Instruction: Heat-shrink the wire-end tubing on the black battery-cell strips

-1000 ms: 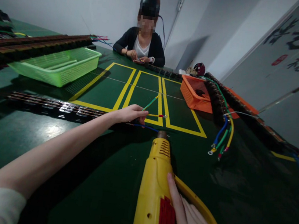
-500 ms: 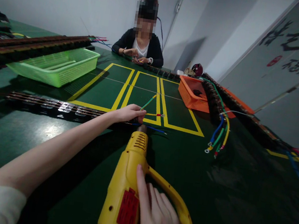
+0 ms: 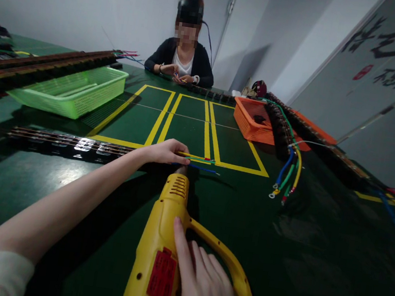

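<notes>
"Green tabletop (image 3: 189, 127), crossed by yellow lines (image 3: 161, 119). What stands around them?"
"A light-green basket (image 3: 102, 91) to the left, an orange basket (image 3: 254, 134) to the right. A person (image 3: 205, 61) in dark sleeves sits at the far edge, before a pale wall (image 3: 92, 6)."
"And that grey panel (image 3: 383, 108)?"
"Far right, bearing dark characters."
"The hands?"
"The left hand (image 3: 167, 152) pinches coloured wires (image 3: 201, 159) over the table's middle; the right hand (image 3: 212, 287) grips a yellow heat gun (image 3: 157, 235) nearer the wearer, nozzle (image 3: 182, 170) close to the left hand."
</notes>
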Demonstrator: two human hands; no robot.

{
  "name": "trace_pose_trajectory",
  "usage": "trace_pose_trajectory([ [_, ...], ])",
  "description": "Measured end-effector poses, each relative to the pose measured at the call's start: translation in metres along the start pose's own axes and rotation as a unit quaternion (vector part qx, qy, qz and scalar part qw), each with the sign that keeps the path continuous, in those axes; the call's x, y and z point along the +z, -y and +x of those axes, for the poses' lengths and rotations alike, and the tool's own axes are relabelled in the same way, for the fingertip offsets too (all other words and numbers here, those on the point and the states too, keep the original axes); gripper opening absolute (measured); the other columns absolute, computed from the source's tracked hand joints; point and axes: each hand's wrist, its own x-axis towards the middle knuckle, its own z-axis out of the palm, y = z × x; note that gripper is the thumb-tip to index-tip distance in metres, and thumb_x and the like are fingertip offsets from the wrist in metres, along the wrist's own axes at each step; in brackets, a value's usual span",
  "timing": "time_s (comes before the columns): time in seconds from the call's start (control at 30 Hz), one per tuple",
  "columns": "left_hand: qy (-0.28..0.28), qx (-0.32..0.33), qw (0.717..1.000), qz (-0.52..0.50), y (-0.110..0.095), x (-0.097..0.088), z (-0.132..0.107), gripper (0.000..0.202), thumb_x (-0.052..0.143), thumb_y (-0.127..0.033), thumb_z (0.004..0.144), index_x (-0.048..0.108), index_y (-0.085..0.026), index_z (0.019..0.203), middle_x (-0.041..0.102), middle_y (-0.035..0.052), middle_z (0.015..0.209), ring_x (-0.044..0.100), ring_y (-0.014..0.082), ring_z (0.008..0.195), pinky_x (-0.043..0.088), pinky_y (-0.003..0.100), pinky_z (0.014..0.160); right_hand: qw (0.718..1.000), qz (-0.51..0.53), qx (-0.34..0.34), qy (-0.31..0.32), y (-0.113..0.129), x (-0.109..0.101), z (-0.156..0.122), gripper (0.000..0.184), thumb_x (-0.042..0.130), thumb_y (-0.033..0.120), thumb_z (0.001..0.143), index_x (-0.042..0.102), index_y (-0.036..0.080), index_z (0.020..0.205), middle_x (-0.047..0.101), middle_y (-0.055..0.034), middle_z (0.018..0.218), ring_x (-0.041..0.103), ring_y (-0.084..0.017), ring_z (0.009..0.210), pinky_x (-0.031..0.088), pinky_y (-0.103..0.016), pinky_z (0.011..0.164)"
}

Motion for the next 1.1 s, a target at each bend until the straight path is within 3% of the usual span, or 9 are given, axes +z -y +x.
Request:
trace_pose_trajectory([
  [0.13, -0.008, -0.029, 0.999, -0.030, -0.004, 0.000, -0.002, 0.034, 0.067, -0.045, 0.070, 0.061, -0.013, 0.081, 0.058, -0.0018, 0.070, 0.049, 0.0095, 0.061, 0.035, 0.022, 0.056, 0.999, -0.021, -0.006, -0.031, -0.006, 0.000, -0.005, 0.085, 0.043, 0.029, 0.081, -0.003, 0.012, 0.151, 0.067, -0.0104, 0.116, 0.066, -0.025, 0.098, 0.054, -0.035, 0.081],
  [0.3, 0.000, -0.032, 0.997, -0.067, -0.004, 0.001, -0.002, 0.036, 0.069, -0.046, 0.068, 0.060, -0.014, 0.081, 0.060, -0.0011, 0.073, 0.052, 0.0109, 0.066, 0.036, 0.022, 0.059, 0.992, -0.062, -0.025, -0.107, -0.012, -0.009, -0.006, 0.077, 0.026, 0.035, 0.089, -0.014, 0.007, 0.148, 0.072, -0.0100, 0.099, 0.070, -0.024, 0.084, 0.056, -0.033, 0.067],
  [0.47, 0.007, -0.015, 0.999, -0.048, -0.002, 0.001, -0.002, 0.035, 0.066, -0.047, 0.071, 0.063, -0.014, 0.083, 0.065, 0.0014, 0.080, 0.055, 0.0122, 0.069, 0.037, 0.022, 0.061, 0.992, -0.064, -0.023, -0.105, -0.017, -0.015, -0.011, 0.074, 0.024, 0.038, 0.093, -0.015, 0.007, 0.148, 0.073, -0.0079, 0.096, 0.071, -0.021, 0.082, 0.055, -0.031, 0.066],
  [0.57, 0.015, -0.016, 0.999, -0.039, -0.002, 0.000, -0.003, 0.034, 0.063, -0.045, 0.075, 0.064, -0.013, 0.085, 0.067, 0.0029, 0.082, 0.053, 0.0109, 0.064, 0.034, 0.022, 0.056, 0.993, -0.053, -0.004, -0.101, -0.023, -0.013, -0.017, 0.088, 0.034, 0.059, 0.089, -0.004, 0.010, 0.151, 0.071, -0.0104, 0.103, 0.070, -0.023, 0.085, 0.056, -0.031, 0.068],
  [0.67, 0.011, -0.022, 0.999, -0.038, -0.002, 0.000, -0.003, 0.033, 0.063, -0.044, 0.076, 0.064, -0.013, 0.085, 0.066, 0.0027, 0.079, 0.049, 0.0098, 0.059, 0.031, 0.021, 0.051, 0.993, -0.046, 0.019, -0.108, -0.028, -0.013, -0.022, 0.120, 0.051, 0.082, 0.066, 0.006, 0.009, 0.150, 0.071, -0.0125, 0.102, 0.070, -0.026, 0.083, 0.057, -0.033, 0.066],
  [0.83, 0.001, -0.003, 1.000, -0.011, -0.001, 0.000, -0.002, 0.033, 0.061, -0.044, 0.078, 0.066, -0.012, 0.084, 0.063, 0.0017, 0.074, 0.045, 0.0083, 0.055, 0.030, 0.022, 0.050, 0.990, -0.061, 0.052, -0.115, -0.033, -0.013, -0.023, 0.126, 0.059, 0.082, 0.059, 0.009, 0.011, 0.150, 0.069, -0.0135, 0.107, 0.070, -0.027, 0.084, 0.057, -0.034, 0.065],
  [1.1, 0.004, 0.012, 1.000, 0.004, 0.002, -0.001, -0.002, 0.034, 0.060, -0.045, 0.078, 0.065, -0.013, 0.084, 0.059, 0.0006, 0.070, 0.044, 0.0085, 0.053, 0.030, 0.022, 0.049, 0.986, -0.081, 0.071, -0.126, -0.016, -0.005, -0.018, 0.119, 0.046, 0.085, 0.066, 0.009, 0.009, 0.150, 0.070, -0.0146, 0.102, 0.070, -0.029, 0.083, 0.057, -0.038, 0.067],
])
